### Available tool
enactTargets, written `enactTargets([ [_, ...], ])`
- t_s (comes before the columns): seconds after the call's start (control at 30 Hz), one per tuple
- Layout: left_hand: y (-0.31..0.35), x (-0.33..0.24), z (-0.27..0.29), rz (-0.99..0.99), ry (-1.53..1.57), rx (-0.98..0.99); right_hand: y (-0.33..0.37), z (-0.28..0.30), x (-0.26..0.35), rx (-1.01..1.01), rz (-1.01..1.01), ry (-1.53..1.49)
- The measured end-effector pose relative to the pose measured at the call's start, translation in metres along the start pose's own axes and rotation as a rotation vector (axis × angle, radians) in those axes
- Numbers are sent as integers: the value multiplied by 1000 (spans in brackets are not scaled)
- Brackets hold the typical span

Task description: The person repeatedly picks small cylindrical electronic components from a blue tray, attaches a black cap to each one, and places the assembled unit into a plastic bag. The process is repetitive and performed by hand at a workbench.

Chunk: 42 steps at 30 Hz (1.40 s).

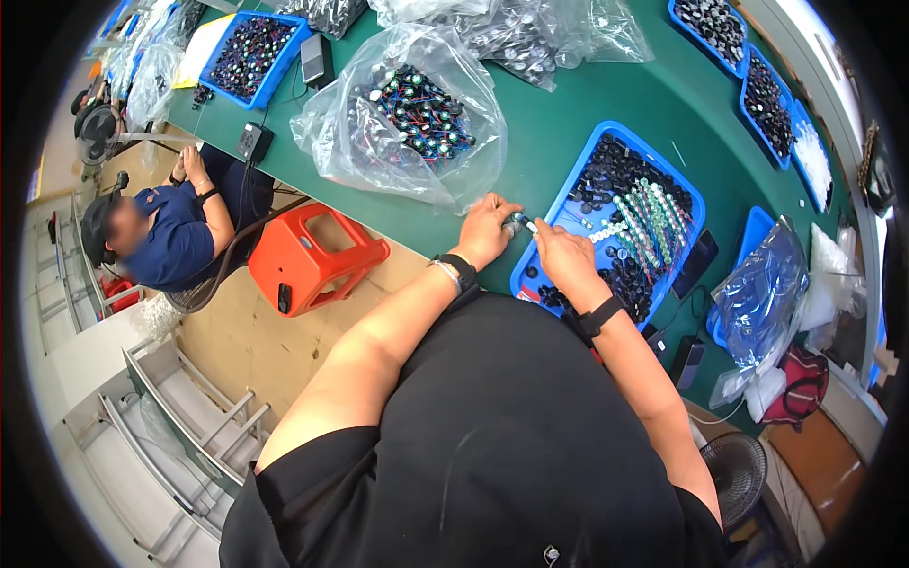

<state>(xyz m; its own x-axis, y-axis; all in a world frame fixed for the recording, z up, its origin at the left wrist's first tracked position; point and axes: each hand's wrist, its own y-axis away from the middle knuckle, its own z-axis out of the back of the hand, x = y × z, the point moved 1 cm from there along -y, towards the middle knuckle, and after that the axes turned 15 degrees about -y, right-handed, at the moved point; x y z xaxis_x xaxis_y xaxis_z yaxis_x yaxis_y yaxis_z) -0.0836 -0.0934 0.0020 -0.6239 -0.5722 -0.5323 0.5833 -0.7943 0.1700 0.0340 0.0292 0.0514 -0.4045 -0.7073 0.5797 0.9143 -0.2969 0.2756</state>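
Observation:
Fingers pinched, my left hand (484,232) holds a small dark round part (514,219) above the table, near the tray's left edge. My right hand (565,257) is closed on a small light-tipped piece (531,226) that meets this part; its kind is too small to make out. Right beside my right hand lies a blue tray (696,194) with many black round caps (617,156) and rows of green-and-white round pieces with wires (651,222). Beyond my left hand, a clear plastic bag (331,156) lies open around a heap of wired round parts (426,118).
More blue trays of small parts stand at the far left (305,33) and far right (743,66) of the green table (568,104). A dark phone-like slab (698,263) lies by the near tray. A red stool (312,260) and a seated person (175,232) are at left.

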Motion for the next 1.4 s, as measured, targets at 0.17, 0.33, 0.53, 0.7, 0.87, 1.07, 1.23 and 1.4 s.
enactTargets([
  [0.17,-2,-1,1,26,18,-16,-5,0,5,53,-18,69],
  [0.33,-3,0,1,25,-55,-6,-7,-3,6,-11,29,68],
  [0.53,-5,1,1,50,-23,27,-14,-8,5,74,67,174],
  [0.7,-7,2,1,81,5,46,-14,-10,13,85,274,404],
  [0.87,-8,5,-3,63,-22,33,-26,-13,28,241,276,519],
  [1.07,-8,8,-8,80,30,27,-32,-19,39,274,232,544],
  [1.23,-8,8,-6,27,-3,9,-27,-7,20,217,219,421],
  [1.4,-5,10,2,85,261,72,-3,15,6,-108,5,-40],
])
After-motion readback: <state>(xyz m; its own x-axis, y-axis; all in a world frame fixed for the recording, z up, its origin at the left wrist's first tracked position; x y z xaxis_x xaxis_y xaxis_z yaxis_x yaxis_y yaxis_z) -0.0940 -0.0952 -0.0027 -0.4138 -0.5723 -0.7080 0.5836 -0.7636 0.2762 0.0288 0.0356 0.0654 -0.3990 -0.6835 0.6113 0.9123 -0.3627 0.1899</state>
